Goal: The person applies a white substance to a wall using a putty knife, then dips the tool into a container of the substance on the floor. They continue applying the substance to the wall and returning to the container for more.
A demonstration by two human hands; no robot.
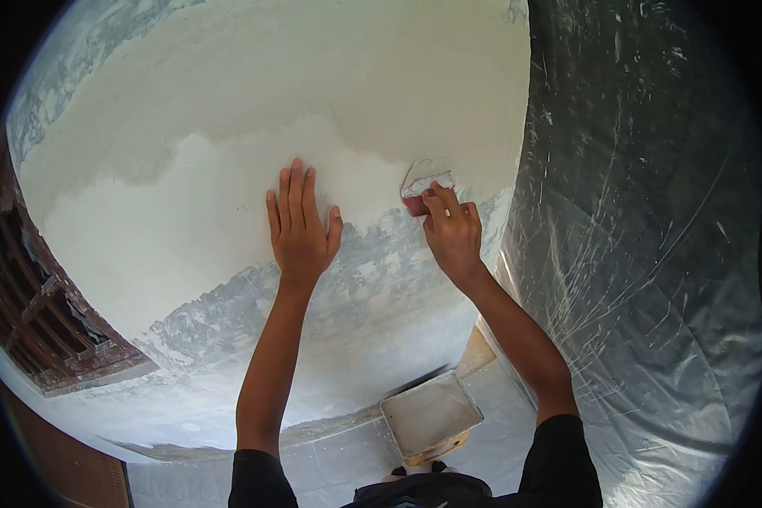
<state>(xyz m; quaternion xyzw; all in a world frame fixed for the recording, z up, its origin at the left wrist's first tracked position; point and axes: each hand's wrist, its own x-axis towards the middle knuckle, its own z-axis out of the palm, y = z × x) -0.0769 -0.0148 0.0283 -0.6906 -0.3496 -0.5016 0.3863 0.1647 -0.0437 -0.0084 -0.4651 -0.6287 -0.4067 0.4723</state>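
Observation:
A wall [229, 76] is partly coated with pale plaster, damp beige above and whiter below, with a patchy grey band under it. My left hand [300, 224] lies flat against the plaster, fingers stretched upward and slightly apart, holding nothing. To its right, my right hand [453, 224] grips a scraper [416, 205] by its reddish handle. The scraper's wide blade points up and rests at the wall, near the lower edge of the plaster.
Below stands a rectangular tray [432, 415] of pale material on a support. Splattered dark plastic sheeting [643, 212] hangs at the right, and more sheeting covers the floor. At the left is a brown barred window frame [46, 296].

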